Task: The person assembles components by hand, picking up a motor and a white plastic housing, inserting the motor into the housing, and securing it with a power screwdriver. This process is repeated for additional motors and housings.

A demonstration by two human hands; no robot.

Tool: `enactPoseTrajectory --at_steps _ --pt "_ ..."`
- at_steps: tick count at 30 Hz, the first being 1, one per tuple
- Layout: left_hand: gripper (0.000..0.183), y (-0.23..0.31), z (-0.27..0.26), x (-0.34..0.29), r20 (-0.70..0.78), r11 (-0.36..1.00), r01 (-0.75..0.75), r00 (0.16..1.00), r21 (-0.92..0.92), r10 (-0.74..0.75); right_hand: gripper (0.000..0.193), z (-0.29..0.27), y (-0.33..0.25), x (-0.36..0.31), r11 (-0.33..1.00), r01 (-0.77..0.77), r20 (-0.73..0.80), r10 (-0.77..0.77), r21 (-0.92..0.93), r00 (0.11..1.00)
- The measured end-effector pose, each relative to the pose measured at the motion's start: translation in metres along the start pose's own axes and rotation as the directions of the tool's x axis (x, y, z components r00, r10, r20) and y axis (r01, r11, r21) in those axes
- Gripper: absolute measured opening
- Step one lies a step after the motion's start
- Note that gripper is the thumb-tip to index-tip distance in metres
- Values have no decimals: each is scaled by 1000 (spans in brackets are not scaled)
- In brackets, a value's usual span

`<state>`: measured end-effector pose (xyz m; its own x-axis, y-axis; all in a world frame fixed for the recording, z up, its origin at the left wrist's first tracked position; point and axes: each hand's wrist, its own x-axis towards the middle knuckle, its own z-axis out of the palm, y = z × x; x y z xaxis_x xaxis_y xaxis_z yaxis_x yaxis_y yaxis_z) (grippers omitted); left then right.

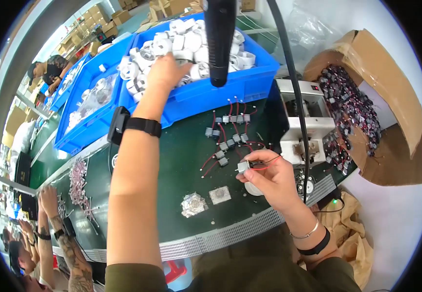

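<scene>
My left hand (168, 73) reaches into a blue bin (206, 100) heaped with white plastic ring-shaped parts (191, 41). Its thumb is spread from the fingers, and the fingertips are partly hidden among the parts. Over the green table my right hand (276, 181) is closed, pinching a small metal motor (243, 166) with red and black wires between thumb and fingers. More small motors (226, 144) with wires lie in a loose cluster on the table beyond it. Partly under the right hand is a round white piece (253, 189).
A white bench machine (304, 127) stands right of the motors. Beyond it, a cardboard box (391, 92) holds many wired motors. A dark tool (219, 44) hangs above the bin. Thin metal pieces (78, 182) lie at left. Co-workers' arms (55, 219) show at far left.
</scene>
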<state>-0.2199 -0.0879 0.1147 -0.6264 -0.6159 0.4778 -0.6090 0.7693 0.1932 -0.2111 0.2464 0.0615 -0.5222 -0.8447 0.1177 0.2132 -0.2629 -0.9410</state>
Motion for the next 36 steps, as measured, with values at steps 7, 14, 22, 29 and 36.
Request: enactPoseTrajectory --at_steps 7,14,22,29,36 --pt "56 1 -48 -82 -299 967 -32 953 -254 -47 29 -40 -12 -23 968 63 -80 -84 -242 993" --pt "67 116 -7 -226 45 660 -227 929 -716 368 28 -69 -18 -20 973 146 -163 -175 -178 971" --pt "68 130 14 -258 -25 759 -317 929 -569 370 28 -72 -18 -39 943 -10 -162 -47 -332 986" --pt "77 122 4 -248 25 607 -278 897 -744 442 25 -63 -22 -23 622 146 126 -76 -769 989" --pt "66 102 2 -215 83 438 -301 739 -847 669 24 -72 -32 -9 499 344 324 -130 -795 937"
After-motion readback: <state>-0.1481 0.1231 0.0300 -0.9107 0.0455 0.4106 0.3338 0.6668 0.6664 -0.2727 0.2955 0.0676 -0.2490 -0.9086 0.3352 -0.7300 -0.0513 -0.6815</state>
